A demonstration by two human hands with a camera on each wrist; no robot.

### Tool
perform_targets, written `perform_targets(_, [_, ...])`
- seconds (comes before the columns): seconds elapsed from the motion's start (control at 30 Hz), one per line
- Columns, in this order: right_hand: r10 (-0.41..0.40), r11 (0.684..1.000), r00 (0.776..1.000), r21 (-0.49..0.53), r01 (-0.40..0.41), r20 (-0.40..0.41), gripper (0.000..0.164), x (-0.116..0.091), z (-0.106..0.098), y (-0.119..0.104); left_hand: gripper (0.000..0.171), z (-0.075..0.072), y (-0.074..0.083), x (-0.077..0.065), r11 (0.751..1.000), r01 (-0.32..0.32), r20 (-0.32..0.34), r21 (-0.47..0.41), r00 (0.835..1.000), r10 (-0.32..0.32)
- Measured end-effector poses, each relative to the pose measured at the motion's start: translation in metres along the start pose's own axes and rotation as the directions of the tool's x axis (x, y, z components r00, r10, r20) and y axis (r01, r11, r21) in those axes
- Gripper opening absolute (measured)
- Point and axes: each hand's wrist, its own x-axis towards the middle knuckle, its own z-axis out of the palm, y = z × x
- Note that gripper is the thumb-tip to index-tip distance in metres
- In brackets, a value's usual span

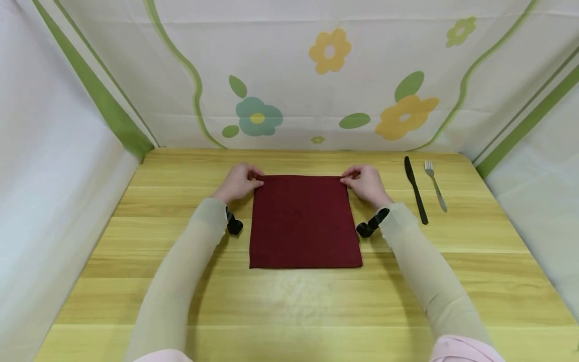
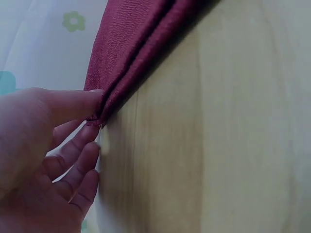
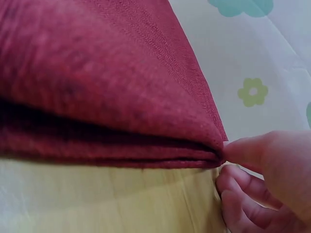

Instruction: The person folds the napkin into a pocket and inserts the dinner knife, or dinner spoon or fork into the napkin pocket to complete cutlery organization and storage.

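A dark red cloth napkin, folded into a near square, lies flat in the middle of the wooden table. At its far left corner my left hand pinches the fabric between thumb and fingers. My right hand pinches the far right corner the same way. In the left wrist view the napkin shows stacked layers at the corner under the thumb, with the other fingers loosely bent below. Several layers of the napkin also show in the right wrist view, gathered at the right thumb tip.
To the right of the right hand lie a black knife and a silver fork, side by side. A white curtain with printed flowers hangs behind the wooden table. White cloth also hangs along both sides.
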Motion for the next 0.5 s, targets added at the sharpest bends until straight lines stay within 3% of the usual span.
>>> perform_targets(0.23, [0.009,1.0,1.0,-0.004,-0.009,-0.001,0.012,0.001,-0.0031,0.0012,0.022,0.0032,0.0049,0.0003,1.0,-0.001,-0.02,0.028,1.0,0.001])
perform_targets(0.5, [0.013,1.0,1.0,0.002,-0.013,0.015,0.027,-0.0019,-0.0033,-0.0027,0.028,0.0058,0.0034,0.0031,1.0,0.016,-0.037,0.001,0.999,-0.016])
